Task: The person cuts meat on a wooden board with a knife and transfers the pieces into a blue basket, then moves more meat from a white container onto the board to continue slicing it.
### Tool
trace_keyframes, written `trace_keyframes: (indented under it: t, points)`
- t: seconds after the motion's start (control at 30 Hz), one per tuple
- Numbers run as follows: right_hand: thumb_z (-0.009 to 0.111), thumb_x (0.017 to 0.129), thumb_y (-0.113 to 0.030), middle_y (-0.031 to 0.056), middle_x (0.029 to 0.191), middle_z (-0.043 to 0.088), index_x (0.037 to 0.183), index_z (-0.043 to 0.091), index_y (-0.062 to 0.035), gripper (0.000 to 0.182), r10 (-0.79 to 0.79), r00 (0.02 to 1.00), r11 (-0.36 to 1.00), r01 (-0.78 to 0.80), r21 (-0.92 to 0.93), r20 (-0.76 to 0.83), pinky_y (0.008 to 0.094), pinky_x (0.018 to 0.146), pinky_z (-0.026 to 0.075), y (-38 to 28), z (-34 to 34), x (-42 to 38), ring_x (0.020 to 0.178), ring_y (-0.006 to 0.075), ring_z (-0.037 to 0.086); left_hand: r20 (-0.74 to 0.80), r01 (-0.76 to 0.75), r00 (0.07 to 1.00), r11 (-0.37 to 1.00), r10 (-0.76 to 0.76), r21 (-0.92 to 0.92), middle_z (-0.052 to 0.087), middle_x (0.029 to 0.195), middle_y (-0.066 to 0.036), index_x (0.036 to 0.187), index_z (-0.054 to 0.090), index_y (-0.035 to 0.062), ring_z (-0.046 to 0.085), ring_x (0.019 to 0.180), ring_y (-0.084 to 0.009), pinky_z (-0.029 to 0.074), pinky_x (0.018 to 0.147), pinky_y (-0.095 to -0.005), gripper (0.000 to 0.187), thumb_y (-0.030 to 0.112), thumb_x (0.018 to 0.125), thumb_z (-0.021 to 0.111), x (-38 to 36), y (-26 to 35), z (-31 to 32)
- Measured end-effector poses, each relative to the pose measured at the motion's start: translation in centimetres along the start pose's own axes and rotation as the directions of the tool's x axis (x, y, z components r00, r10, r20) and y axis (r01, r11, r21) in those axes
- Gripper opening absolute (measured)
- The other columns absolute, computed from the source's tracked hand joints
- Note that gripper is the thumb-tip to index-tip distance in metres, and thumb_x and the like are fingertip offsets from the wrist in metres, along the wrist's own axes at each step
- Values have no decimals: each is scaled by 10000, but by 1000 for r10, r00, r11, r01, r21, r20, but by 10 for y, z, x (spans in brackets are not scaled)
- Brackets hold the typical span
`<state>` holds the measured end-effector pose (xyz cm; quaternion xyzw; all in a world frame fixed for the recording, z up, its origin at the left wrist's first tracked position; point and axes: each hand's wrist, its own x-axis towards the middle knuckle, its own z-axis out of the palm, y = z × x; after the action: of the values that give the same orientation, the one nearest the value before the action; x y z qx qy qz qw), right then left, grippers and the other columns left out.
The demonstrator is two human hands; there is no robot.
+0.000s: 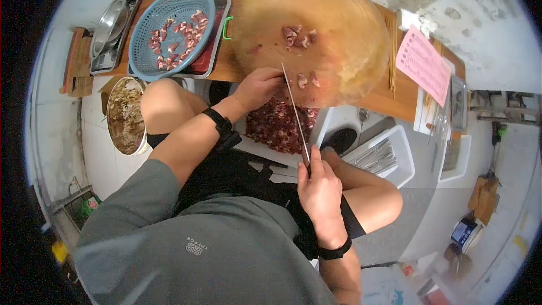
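My right hand (320, 192) is wrapped round the handle of a long, thin-bladed knife (294, 105), its blade pointing away from me across the near edge of a round wooden chopping board (344, 17). Beside the blade, my left hand (259, 87) rests at the board's edge with its fingers curled together; whatever they hold is hidden. Two small pieces of meat (307, 80) lie on the board right of the blade, and a small pile of meat (298, 37) sits farther back. Below the board edge, a white tub holds a heap of dark red cut meat (276, 127).
A blue perforated basket (137, 51) with red-and-white meat pieces stands left on the wooden table (237, 0). Steel bowls (110, 25) are farther left. A bucket of scraps (127, 116) is by my left knee. Right are a white bin of metal skewers (403, 158) and a pink sheet (423, 65).
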<state>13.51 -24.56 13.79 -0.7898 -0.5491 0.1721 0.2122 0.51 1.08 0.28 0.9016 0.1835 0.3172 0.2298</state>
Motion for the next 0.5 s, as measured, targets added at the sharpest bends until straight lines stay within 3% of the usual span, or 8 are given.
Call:
trace_keyframes:
  t: [0.1, 0.5]
  points:
    - [678, 917, -216, 164, 783, 668, 1296, 612, 1, 442, -12, 1000, 1000, 12, -18, -12, 442, 522, 564, -3, -2, 2, 587, 340, 664, -10, -2, 1000, 1000, 2, 0, 699, 1076, -155, 1022, 695, 21, 678, 965, -362, 558, 829, -422, 193, 23, 833, 657, -3, -4, 4]
    - [634, 941, -229, 217, 850, 679, 1327, 555, -1, 455, 46, 995, 997, -50, 51, 85, 482, 562, 572, -1, 7, 24, 653, 399, 680, 55, 52, 997, 998, -54, 39, 671, 1156, -142, 1020, 700, 47, 649, 1041, -362, 539, 891, -430, 231, 17, 791, 695, -6, -3, -2]
